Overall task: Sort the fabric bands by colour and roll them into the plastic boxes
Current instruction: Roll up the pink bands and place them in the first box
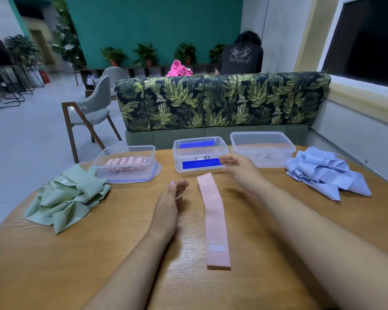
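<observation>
Wood-grain table fills the near view, and one pink band lies flat along it, its near end toward the person and its far end pointing at the boxes. Both hands are empty. The left hand rests just left of the band with fingers loosely straight. The right hand hovers by the band's far end, fingers spread.

The band looks thin, light and limp, probably a little grippy. It should roll best if pinched at one short end and turned over itself.

Farther out sit a green pile and a blue pile. Beyond them are the left box holding pink rolls, the middle box and the right box, with a leaf-print sofa behind.
</observation>
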Demonstrator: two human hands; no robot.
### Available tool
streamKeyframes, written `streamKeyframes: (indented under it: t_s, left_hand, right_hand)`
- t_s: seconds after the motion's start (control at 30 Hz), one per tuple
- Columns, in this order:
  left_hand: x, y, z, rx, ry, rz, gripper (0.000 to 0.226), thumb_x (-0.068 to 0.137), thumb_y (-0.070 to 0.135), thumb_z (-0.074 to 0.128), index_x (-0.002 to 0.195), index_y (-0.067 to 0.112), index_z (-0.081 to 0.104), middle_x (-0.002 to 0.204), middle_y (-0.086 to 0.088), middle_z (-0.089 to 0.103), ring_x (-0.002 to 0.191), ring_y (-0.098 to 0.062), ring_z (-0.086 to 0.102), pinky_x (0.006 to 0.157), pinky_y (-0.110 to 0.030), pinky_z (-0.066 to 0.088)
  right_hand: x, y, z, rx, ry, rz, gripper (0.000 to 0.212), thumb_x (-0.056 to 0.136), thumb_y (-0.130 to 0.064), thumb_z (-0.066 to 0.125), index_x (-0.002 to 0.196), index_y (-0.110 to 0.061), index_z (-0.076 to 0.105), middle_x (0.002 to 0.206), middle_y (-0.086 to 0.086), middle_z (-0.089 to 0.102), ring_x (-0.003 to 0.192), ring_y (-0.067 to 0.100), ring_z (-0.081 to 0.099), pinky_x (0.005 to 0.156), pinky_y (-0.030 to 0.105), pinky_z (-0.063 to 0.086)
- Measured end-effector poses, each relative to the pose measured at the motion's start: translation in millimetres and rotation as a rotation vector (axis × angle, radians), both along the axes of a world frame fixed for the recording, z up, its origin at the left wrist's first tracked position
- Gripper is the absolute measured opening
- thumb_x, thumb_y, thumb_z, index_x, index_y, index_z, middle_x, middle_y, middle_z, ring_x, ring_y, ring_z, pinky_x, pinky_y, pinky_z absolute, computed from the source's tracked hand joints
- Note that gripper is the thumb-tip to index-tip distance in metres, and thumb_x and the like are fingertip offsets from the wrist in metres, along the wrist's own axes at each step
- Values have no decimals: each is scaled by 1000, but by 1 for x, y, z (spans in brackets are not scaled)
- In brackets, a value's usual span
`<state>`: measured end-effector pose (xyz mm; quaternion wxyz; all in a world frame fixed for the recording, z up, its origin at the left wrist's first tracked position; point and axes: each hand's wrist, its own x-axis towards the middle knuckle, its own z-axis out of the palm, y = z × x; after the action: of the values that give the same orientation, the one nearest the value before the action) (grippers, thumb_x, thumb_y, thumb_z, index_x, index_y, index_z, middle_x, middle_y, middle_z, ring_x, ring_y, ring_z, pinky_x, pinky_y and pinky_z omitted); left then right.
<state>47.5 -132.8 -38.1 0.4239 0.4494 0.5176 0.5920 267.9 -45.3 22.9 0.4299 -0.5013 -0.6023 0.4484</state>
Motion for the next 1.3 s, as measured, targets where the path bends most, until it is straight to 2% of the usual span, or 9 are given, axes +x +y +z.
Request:
streamKeyframes:
  t_s: [0.1,0.33,0.4,0.57,0.7,0.77,0.97,1.13,1.3]
  left_hand:
    - [2,0,-1,1,43,-2,44,114,43,34,121,24,73,122,9,77,121,-5,67,113,-44,48]
    - [4,-3,-2,17,119,-23,44,104,51,39,118,25,71,114,5,76,112,-7,69,105,-39,53]
    - [4,-5,-3,15,198,-42,35,109,47,42,116,27,71,110,6,76,108,-8,69,103,-36,53]
    - [8,-14,-4,-2,564,-116,10,107,33,57,110,34,67,102,14,73,98,-4,66,87,-29,51]
    - [13,-32,-11,71,964,-182,13,102,36,57,111,35,66,110,24,68,109,-1,56,98,-32,49]
    - [15,-45,-13,100,1049,-191,18,102,37,56,117,36,66,118,26,66,118,-2,53,104,-33,46]
    - [12,-84,-12,114,1108,-209,40,105,33,54,145,36,59,140,21,63,134,-2,49,114,-27,39]
    - [12,-114,-14,160,1094,-265,39,107,31,54,145,37,58,140,20,63,131,-2,53,113,-25,39]
    - [10,-129,-15,181,1059,-278,35,105,31,53,140,38,59,132,25,64,125,0,56,110,-30,44]
  right_hand:
    - [3,-2,-14,-26,22,8,37,97,5,61,110,-27,74,121,-3,73,119,14,67,107,36,49]
    - [13,-11,-32,-17,-21,20,31,98,-1,65,108,-28,76,117,-8,75,112,11,68,99,31,53]
    - [15,-18,-37,-5,-48,36,32,97,0,64,108,-28,76,116,-7,75,112,10,69,98,29,54]
    - [26,-46,-61,76,-197,86,32,96,-2,66,108,-30,76,111,-14,76,102,-2,68,99,22,51]
    - [44,-79,-78,215,-404,76,24,95,-19,70,108,-38,77,111,-23,72,108,-6,64,98,18,48]
    - [49,-97,-81,301,-481,107,21,96,-21,69,107,-36,77,108,-25,71,108,-4,62,97,20,47]
    - [60,-140,-87,470,-612,164,17,98,-26,65,108,-35,75,106,-27,67,109,-1,56,96,30,50]
    - [72,-178,-88,564,-669,191,21,98,-43,55,109,-36,72,108,-27,65,108,-1,57,91,33,53]
    - [72,-191,-84,627,-722,254,21,97,-51,59,112,-39,68,112,-29,64,109,-3,55,90,33,52]
